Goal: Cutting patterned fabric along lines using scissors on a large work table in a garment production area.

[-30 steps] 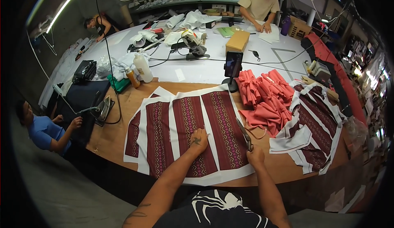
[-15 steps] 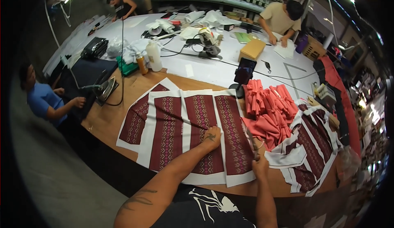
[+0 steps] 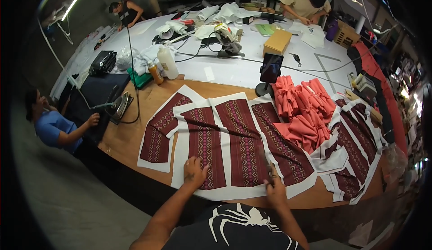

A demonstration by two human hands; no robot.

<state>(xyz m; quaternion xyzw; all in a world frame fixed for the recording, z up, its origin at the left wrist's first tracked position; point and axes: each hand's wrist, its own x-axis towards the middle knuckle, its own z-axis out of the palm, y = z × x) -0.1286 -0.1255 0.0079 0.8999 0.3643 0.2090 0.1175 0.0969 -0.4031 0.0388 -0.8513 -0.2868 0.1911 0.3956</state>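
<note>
A patterned maroon cloth [image 3: 243, 137] with white bands and borders lies spread before me on the brown table. My left hand [image 3: 194, 172] rests on its near left part, fingers apart and pressing down. My right hand [image 3: 276, 189] is closed around dark-handled scissors [image 3: 270, 171] at the near edge, by the white band between the middle and right panels; the blades are blurred. Under the left side lies another maroon-and-white piece [image 3: 155, 137]. Bundled coral cloth [image 3: 299, 110] sits beyond the right panel, and crumpled maroon-and-white pieces [image 3: 355, 142] lie farther right.
A phone on a stand [image 3: 271, 69] rises behind the cloth. Bottles [image 3: 167, 62], an iron [image 3: 121, 105] and its hanging cord are at left. A cutting machine [image 3: 228, 41] and yellow box [image 3: 276, 43] stand on the white table. Three other people work around it.
My left hand has come off the middle of the cloth toward its near left. The right panel has swung rightward, and my right hand with the scissors has moved slightly left and nearer.
</note>
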